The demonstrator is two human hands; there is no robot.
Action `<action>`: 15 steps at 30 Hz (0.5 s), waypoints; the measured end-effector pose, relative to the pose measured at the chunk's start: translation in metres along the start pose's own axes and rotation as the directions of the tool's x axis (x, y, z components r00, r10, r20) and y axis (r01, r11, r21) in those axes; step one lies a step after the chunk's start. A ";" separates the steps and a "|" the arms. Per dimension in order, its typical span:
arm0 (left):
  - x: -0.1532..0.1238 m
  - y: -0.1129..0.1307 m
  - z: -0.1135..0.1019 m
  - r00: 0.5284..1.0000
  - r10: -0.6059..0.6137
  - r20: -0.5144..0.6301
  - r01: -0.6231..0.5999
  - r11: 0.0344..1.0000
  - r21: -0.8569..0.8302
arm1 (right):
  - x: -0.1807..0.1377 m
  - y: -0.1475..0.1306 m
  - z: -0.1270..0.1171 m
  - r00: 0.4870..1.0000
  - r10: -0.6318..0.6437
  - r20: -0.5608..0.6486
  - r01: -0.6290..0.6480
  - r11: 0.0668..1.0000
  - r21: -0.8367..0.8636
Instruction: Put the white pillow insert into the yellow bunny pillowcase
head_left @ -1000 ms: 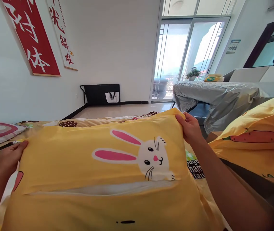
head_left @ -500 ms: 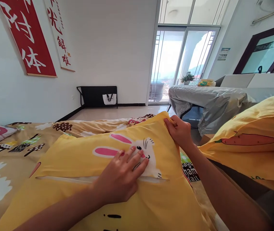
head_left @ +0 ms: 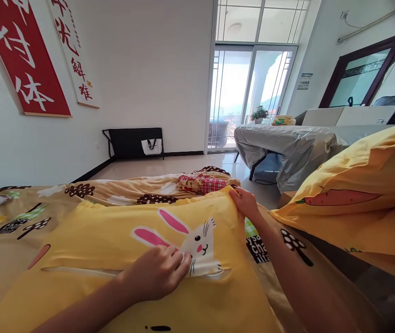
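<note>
A yellow pillow (head_left: 103, 231) lies in front of me, its pillowcase printed with a white rabbit (head_left: 202, 247) with pink ears. A long slit in the case runs across the middle, with pale fabric showing inside. My left hand (head_left: 159, 270) is closed at the slit, just below the rabbit's ears, its curled fingers gripping the case's edge. Around the far right corner of the pillowcase, my right hand (head_left: 245, 203) is closed, thumb and fingers pinching the cloth.
Beneath the pillow spreads a tan patterned blanket (head_left: 114, 189). Another yellow pillow (head_left: 385, 162) with a carrot print stands at the right. Beyond are a table under a silvery cover (head_left: 287, 143), a folded black frame (head_left: 131, 143) and glass doors (head_left: 246, 92).
My left hand has gone from lying spread over the rabbit to curled at the slit, slightly left. The right hand keeps the corner, now lower in view. The camera view has shifted.
</note>
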State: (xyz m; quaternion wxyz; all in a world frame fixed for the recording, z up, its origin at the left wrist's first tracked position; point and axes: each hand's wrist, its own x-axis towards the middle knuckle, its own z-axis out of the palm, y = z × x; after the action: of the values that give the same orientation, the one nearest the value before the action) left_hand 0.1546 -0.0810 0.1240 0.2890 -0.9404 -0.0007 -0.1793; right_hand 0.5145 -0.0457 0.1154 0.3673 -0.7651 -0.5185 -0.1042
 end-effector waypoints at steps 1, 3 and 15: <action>0.001 -0.002 0.007 1.000 0.002 0.020 -0.002 1.000 -0.014 | -0.004 -0.001 -0.006 0.996 0.034 0.082 -0.026 0.995 -0.101; 0.003 -0.007 0.020 0.998 -0.011 0.057 0.014 0.998 -0.064 | -0.022 -0.012 -0.021 0.986 0.036 0.162 -0.001 0.977 -0.214; 0.020 -0.022 0.013 0.947 -0.220 0.236 0.252 0.961 -0.113 | -0.152 -0.104 0.042 0.924 -0.381 -0.033 0.381 0.925 -0.010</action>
State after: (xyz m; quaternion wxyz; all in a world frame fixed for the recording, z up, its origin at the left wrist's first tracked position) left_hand 0.1759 -0.0574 0.1327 0.1961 -0.9657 -0.1329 -0.1068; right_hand 0.3475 -0.1068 0.0504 0.3476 -0.6486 -0.6507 -0.1875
